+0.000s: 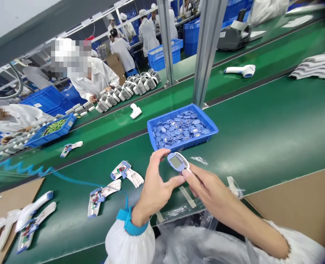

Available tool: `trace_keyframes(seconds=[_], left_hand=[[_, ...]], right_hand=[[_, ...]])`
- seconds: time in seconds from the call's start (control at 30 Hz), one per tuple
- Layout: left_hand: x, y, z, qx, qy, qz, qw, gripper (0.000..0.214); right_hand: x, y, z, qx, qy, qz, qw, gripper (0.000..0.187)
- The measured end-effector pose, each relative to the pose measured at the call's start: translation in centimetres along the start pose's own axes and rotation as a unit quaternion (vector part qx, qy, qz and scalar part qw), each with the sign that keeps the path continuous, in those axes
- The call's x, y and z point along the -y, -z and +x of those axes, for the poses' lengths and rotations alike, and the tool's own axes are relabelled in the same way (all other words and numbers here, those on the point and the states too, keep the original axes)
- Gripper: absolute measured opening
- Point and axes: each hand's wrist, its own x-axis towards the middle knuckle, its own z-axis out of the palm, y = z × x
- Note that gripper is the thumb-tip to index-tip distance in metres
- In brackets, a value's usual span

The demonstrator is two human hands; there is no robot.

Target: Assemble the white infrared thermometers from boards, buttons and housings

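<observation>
A white forehead thermometer with a blue face and grey display [176, 161] is held up over the table's near edge. My left hand [157, 183] curves around its head, index finger at the far side and thumb at the near side. My right hand [203, 183] is closed around its white handle, which is mostly hidden. Just beyond stands a blue tray [151, 137] filled with small blue oval covers [178, 126]. To the left lie two open thermometer halves with wiring, one nearer [96, 198] and one farther [125, 172].
On the conveyor belt [173, 97] lie a white thermometer [136, 111] and another farther right [240, 70]. More housings [32, 216] lie at left beside cardboard. A metal post [206, 55] rises behind the tray. Co-workers [93, 77] sit across the belt. A coiled blue hose [22, 167] crosses the left.
</observation>
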Motion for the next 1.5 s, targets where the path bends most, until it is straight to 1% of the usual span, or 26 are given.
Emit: trace_keyframes(seconds=[0.03, 0.1, 0.2, 0.27, 0.33, 0.4, 0.47, 0.5, 0.57, 0.67, 0.73, 0.8, 0.87, 1.0, 1.07, 1.17, 1.2, 1.23, 1.27, 1.3, 1.33, 1.37, 1.4, 1.43, 1.47, 1.5], left_hand=[[0.1, -0.3, -0.2, -0.009, -0.007, 0.007, 1.000, 0.052], [0.5, -1.0, -0.7, -0.031, -0.003, -0.007, 0.999, 0.043], [1.1, -1.9, -1.5, -0.075, 0.018, -0.091, 0.993, 0.054], [1.3, -2.2, -1.9, -0.100, 0.021, -0.123, 0.987, 0.054], [1.4, -2.1, -2.1, -0.112, 0.008, -0.092, 0.989, 0.041], [1.5, -1.9, -2.2, -0.116, -0.026, -0.016, 0.993, 0.034], [1.5, -1.8, -2.3, -0.115, -0.064, 0.057, 0.990, 0.034], [1.5, -1.8, -2.3, -0.113, -0.076, 0.074, 0.988, 0.034], [1.6, -2.1, -2.4, -0.117, -0.067, 0.053, 0.989, 0.039], [1.5, -2.5, -2.5, -0.154, -0.028, -0.007, 0.988, 0.042], [1.3, -2.5, -2.4, -0.171, -0.041, 0.033, 0.984, 0.034], [1.1, -2.3, -2.4, -0.162, -0.088, 0.107, 0.977, 0.026], [1.0, -2.0, -2.4, -0.141, -0.127, 0.159, 0.969, 0.023], [1.3, -1.9, -2.9, -0.108, -0.157, 0.194, 0.962, 0.028], [1.4, -1.8, -2.9, -0.107, -0.171, 0.207, 0.957, 0.032], [0.9, -1.1, -2.3, -0.111, -0.180, 0.217, 0.953, 0.032], [0.7, -0.7, -1.9, -0.102, -0.171, 0.212, 0.957, 0.032], [0.3, -0.3, -1.5, -0.078, -0.155, 0.197, 0.965, 0.033], [0.0, 0.2, -1.1, -0.039, -0.129, 0.172, 0.976, 0.036], [-0.2, 0.6, -0.7, 0.011, -0.092, 0.141, 0.986, 0.038], [-0.4, 0.9, -0.4, 0.062, -0.048, 0.109, 0.991, 0.039], [-0.4, 1.2, -0.1, 0.102, -0.002, 0.081, 0.991, 0.037], [-0.2, 1.4, 0.2, 0.118, 0.041, 0.061, 0.990, 0.035], [0.0, 1.5, 0.4, 0.106, 0.079, 0.049, 0.990, 0.033], [0.3, 1.6, 0.7, 0.071, 0.108, 0.043, 0.991, 0.035], [0.5, 1.7, 0.8, 0.019, 0.129, 0.040, 0.991, 0.039]], right_hand=[[0.0, -0.1, -0.1, -0.033, 0.028, -0.038, 0.998, 0.042], [0.1, -0.1, -0.2, -0.073, 0.071, -0.090, 0.991, 0.036], [0.1, -0.2, -0.3, -0.102, 0.082, -0.140, 0.982, 0.036], [-0.1, -0.3, -0.4, -0.113, 0.083, -0.166, 0.976, 0.038], [-0.3, -0.6, -0.5, -0.107, 0.096, -0.185, 0.972, 0.039], [-0.6, -1.2, -0.7, -0.111, 0.112, -0.199, 0.967, 0.041], [-0.9, -1.8, -0.9, -0.142, 0.129, -0.204, 0.960, 0.045], [-1.0, -2.2, -0.9, -0.158, 0.135, -0.199, 0.958, 0.046], [-1.0, -2.7, -1.1, -0.168, 0.145, -0.175, 0.959, 0.046], [-0.7, -3.2, -1.1, -0.154, 0.161, -0.133, 0.966, 0.045], [-0.5, -3.3, -1.2, -0.147, 0.162, -0.110, 0.970, 0.045], [-0.5, -3.3, -1.2, -0.141, 0.152, -0.095, 0.974, 0.043], [-0.7, -3.5, -1.4, -0.146, 0.147, -0.101, 0.973, 0.043], [-1.5, -4.1, -1.7, -0.170, 0.152, -0.163, 0.960, 0.044], [-1.7, -4.6, -1.7, -0.190, 0.171, -0.201, 0.946, 0.043], [-1.6, -4.7, -1.6, -0.242, 0.219, -0.250, 0.912, 0.042], [-1.5, -4.4, -1.5, -0.252, 0.232, -0.252, 0.905, 0.042], [-1.3, -4.0, -1.5, -0.244, 0.236, -0.240, 0.910, 0.043], [-1.3, -3.3, -1.6, -0.211, 0.226, -0.211, 0.928, 0.043], [-1.3, -2.5, -1.7, -0.149, 0.204, -0.163, 0.954, 0.043], [-1.5, -1.5, -1.7, -0.070, 0.172, -0.101, 0.977, 0.045], [-1.9, -0.5, -1.7, 0.002, 0.133, -0.038, 0.990, 0.046], [-2.4, 0.6, -1.5, 0.043, 0.092, 0.010, 0.995, 0.048], [-3.2, 1.5, -1.1, 0.045, 0.058, 0.032, 0.997, 0.049], [-4.0, 2.4, -0.4, 0.003, 0.039, 0.027, 0.999, 0.050], [-4.9, 3.0, 0.4, -0.070, 0.036, -0.003, 0.997, 0.051]])
